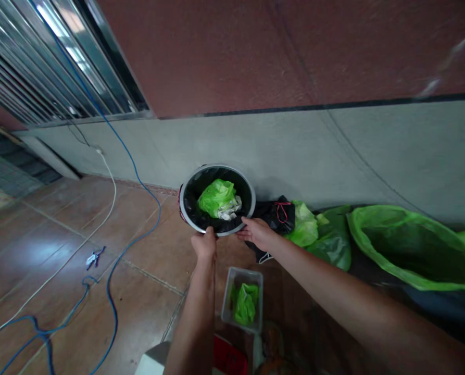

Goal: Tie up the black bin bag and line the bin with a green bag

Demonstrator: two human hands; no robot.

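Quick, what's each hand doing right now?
Left hand: closed on the near rim of the round bin.
Right hand: gripping the bin's rim too.

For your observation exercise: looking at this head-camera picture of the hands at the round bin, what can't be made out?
- Round bin: its base and outside, hidden by its own rim in the head view.
- Left hand and right hand: fingers curl over the rim, so the grip is hidden.
- Red object: cut off by the bottom edge.
- Small item on the floor: too small to identify.
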